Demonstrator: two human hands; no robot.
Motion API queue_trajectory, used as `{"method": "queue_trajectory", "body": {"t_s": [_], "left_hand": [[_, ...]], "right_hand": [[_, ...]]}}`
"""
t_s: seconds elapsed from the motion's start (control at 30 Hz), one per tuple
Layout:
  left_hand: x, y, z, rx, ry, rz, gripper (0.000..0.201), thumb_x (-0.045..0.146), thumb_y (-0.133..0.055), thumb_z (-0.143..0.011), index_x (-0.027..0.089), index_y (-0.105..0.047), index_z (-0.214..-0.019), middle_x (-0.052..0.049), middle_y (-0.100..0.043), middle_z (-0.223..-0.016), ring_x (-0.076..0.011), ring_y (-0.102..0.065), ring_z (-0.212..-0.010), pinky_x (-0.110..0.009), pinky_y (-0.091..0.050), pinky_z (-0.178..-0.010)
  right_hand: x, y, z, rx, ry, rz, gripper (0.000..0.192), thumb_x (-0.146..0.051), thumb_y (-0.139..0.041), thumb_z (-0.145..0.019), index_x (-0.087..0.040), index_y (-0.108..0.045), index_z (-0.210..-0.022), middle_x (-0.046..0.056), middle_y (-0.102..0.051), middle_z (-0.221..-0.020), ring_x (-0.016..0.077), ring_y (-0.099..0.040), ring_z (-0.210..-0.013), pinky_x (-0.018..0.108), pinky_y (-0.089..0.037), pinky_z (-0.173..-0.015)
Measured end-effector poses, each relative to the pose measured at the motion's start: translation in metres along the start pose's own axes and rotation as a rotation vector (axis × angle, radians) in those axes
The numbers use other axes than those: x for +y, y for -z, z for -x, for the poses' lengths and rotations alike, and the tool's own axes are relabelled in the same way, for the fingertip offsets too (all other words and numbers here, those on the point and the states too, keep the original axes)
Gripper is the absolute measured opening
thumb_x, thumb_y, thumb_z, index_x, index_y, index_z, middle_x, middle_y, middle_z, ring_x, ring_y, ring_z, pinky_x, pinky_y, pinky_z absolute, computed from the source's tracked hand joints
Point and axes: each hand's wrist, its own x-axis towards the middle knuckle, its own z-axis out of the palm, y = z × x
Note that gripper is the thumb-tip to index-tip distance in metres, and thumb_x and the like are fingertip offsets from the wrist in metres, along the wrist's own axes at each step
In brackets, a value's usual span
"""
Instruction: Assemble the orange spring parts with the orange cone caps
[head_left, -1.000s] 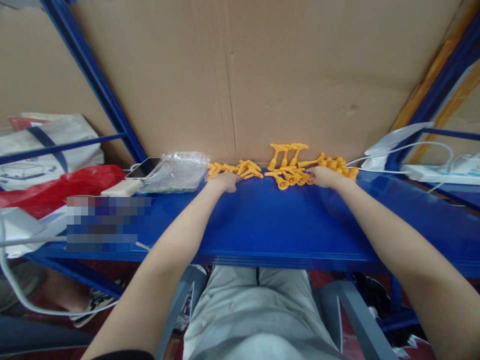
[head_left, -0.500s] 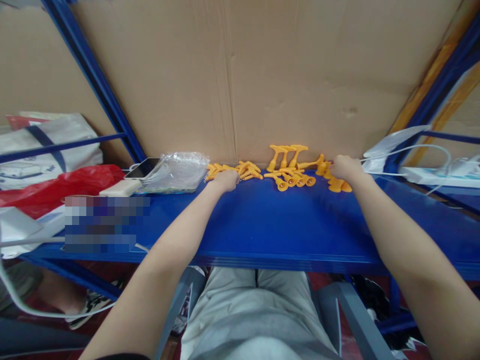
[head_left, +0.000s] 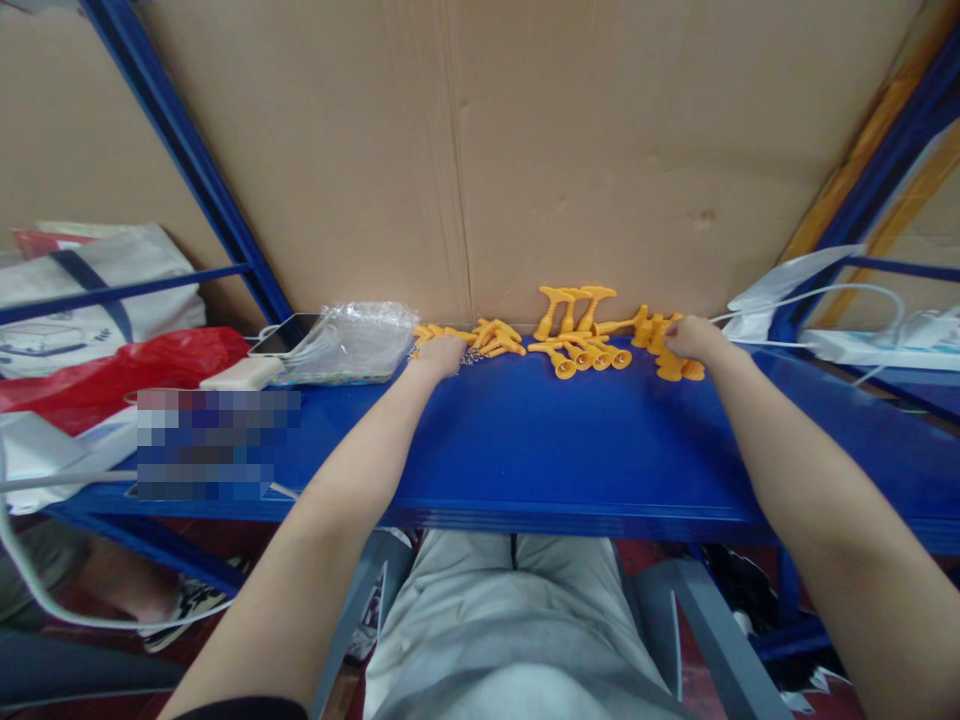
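Several small orange plastic parts [head_left: 581, 330] lie in clusters along the back of a blue shelf [head_left: 540, 450], against a cardboard wall. My left hand [head_left: 442, 354] rests on the left cluster [head_left: 491, 338], fingers curled over pieces there; what it grips is hidden. My right hand [head_left: 694, 338] lies over the right cluster [head_left: 671, 365], fingers bent down onto the orange pieces. A middle cluster with three upright T-shaped pieces [head_left: 576, 305] stands between both hands, untouched.
A clear plastic bag [head_left: 352, 340], a phone [head_left: 285, 335] and a white block [head_left: 244, 375] sit to the left, beside a red bag [head_left: 112, 375]. White cables and a power strip [head_left: 877, 348] lie at the right. Blue rack posts [head_left: 187, 160] frame the cardboard.
My right hand moved right from the middle cluster to the right cluster and stays there. My left hand shifted slightly left and back on the left cluster.
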Motion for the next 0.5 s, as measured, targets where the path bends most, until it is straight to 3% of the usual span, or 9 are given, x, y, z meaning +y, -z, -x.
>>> {"method": "queue_trajectory", "body": {"t_s": [0.1,0.2,0.33,0.43,0.5], "left_hand": [[0.009,0.01,0.009,0.02,0.047,0.008,0.036,0.015,-0.046,-0.095,0.022,-0.075,-0.115,-0.012,-0.074,-0.127,-0.0271,-0.068,-0.119,-0.035,-0.054,-0.098],[0.014,0.014,0.013,0.107,0.071,0.052,0.035,0.015,-0.047,-0.096,0.021,-0.075,-0.117,-0.013,-0.076,-0.123,-0.0283,-0.069,-0.116,-0.035,-0.055,-0.095],[0.017,0.015,0.011,0.252,0.057,0.158,0.028,0.015,-0.052,-0.095,0.021,-0.075,-0.11,-0.011,-0.077,-0.118,-0.0272,-0.07,-0.115,-0.034,-0.054,-0.092],[0.021,0.014,0.009,0.351,0.024,0.26,0.02,0.017,-0.055,-0.096,0.019,-0.074,-0.103,-0.012,-0.077,-0.115,-0.027,-0.07,-0.114,-0.034,-0.053,-0.091],[0.024,0.012,0.006,0.427,-0.001,0.351,0.016,0.017,-0.056,-0.095,0.018,-0.072,-0.099,-0.011,-0.077,-0.11,-0.0262,-0.07,-0.109,-0.034,-0.053,-0.09]], "right_hand": [[-0.012,0.007,0.007,-0.103,-0.055,0.046,0.027,-0.02,-0.065,-0.08,-0.016,-0.08,-0.102,0.016,-0.077,-0.095,0.0314,-0.073,-0.096,0.035,-0.054,-0.076],[-0.022,0.011,0.014,-0.096,-0.064,0.032,0.028,-0.021,-0.069,-0.078,-0.017,-0.078,-0.104,0.017,-0.077,-0.098,0.0344,-0.073,-0.099,0.039,-0.055,-0.078],[-0.034,0.02,0.023,0.031,-0.137,-0.027,0.029,-0.024,-0.067,-0.084,-0.016,-0.075,-0.111,0.022,-0.076,-0.107,0.0409,-0.071,-0.11,0.055,-0.052,-0.093],[-0.048,0.029,0.028,0.152,-0.075,-0.11,0.034,-0.033,-0.064,-0.091,-0.015,-0.072,-0.119,0.024,-0.075,-0.113,0.0433,-0.068,-0.117,0.061,-0.047,-0.1],[-0.061,0.034,0.031,0.202,0.008,-0.176,0.039,-0.037,-0.063,-0.093,-0.015,-0.071,-0.124,0.024,-0.075,-0.115,0.042,-0.069,-0.116,0.058,-0.05,-0.099]]}}
